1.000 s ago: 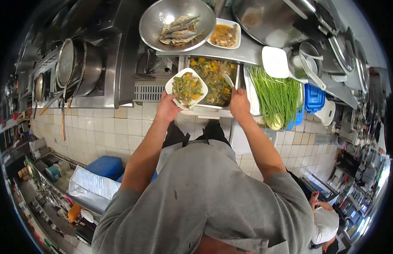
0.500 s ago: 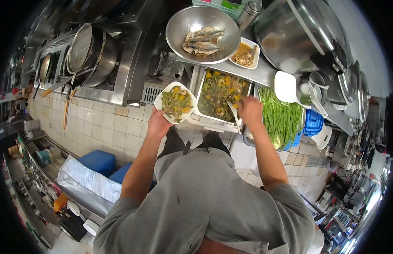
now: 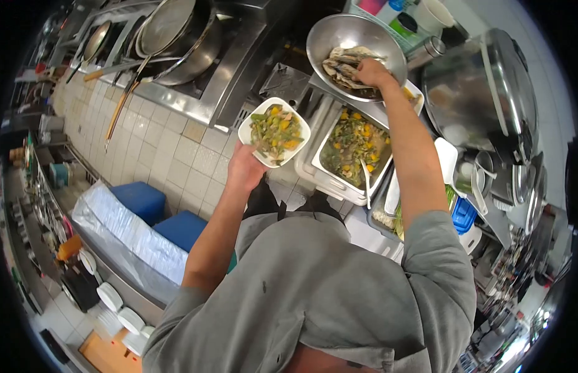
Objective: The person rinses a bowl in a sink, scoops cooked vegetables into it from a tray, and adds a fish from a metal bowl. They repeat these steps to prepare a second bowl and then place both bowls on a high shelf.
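My left hand (image 3: 246, 168) grips the edge of a square white bowl (image 3: 244, 130) filled with vegetable stew (image 3: 276, 133) of green leaves and orange pieces. My right hand (image 3: 371, 73) is down inside a large steel mixing bowl (image 3: 320, 38). Its fingers are closed on one of the cooked fish (image 3: 340, 64) there; the fingertips are partly hidden. Below my right forearm a deep pan (image 3: 322, 163) contains more of the stew (image 3: 354, 143). A white-handled serving spoon (image 3: 367, 186) leans in it, touched by neither hand.
A stove with stacked pots (image 3: 192, 62) stands at the left. Behind my right arm are a big steel cooker (image 3: 481, 87) and a partly covered white dish (image 3: 418, 99). Blue containers (image 3: 136, 200) sit on the tiled floor side. Long green stalks (image 3: 451, 198) show beside my forearm.
My right hand has left the serving spoon in the pan and moved up into the steel bowl, onto the fish. My left hand still holds the white bowl. The view has shifted.
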Demonstrator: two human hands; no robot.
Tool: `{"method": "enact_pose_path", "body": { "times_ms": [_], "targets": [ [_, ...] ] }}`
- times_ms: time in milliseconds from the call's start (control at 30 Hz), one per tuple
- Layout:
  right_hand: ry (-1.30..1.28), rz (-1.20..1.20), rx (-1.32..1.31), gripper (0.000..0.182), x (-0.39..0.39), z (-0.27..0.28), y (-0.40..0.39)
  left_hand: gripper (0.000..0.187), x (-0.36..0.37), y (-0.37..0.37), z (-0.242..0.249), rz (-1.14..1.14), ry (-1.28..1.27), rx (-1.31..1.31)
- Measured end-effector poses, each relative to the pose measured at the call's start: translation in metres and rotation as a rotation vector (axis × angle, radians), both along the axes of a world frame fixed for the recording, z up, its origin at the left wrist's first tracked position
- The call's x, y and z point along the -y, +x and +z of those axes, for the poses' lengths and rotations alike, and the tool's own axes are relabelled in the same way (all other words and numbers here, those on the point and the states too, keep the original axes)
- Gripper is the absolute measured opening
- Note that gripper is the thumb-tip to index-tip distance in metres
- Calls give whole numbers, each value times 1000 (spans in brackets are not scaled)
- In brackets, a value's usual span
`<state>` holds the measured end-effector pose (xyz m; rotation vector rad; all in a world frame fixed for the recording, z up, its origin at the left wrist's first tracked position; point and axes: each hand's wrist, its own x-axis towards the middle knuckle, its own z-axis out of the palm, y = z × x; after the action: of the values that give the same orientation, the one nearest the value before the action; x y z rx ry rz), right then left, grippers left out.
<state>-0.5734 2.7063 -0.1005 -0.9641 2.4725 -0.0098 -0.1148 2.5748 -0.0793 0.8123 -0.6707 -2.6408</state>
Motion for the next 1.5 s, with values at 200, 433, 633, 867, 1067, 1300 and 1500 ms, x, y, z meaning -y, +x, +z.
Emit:
{"method": "enact_pose_path", "body": {
  "times_ms": [200,433,633,867,1067,1300,1500],
  "targets": [
    [-144,-53,-100,38,-11,52,23,57,7,-1,-5,51,0,-3],
    [-642,-168,-234,32,-38,95,43,55,-9,-19,-2,3,42,29],
    [-839,-281,55,31,-39,141,142,55,-33,-47,7,1,1,53],
    [-661,-416,332,32,-30,91,279,58,-49,-57,-3,-20,27,-11],
    [-574,-262,0,26,-55,93,300,59,-58,-49,1,-81,-26,55],
    [-958,-576,243,23,-148,58,266,55,-78,-56,19,-226,-30,81],
    [-883,-807,742,46,-232,74,278,57,-126,-92,28,-503,-22,88]
  ]
}}
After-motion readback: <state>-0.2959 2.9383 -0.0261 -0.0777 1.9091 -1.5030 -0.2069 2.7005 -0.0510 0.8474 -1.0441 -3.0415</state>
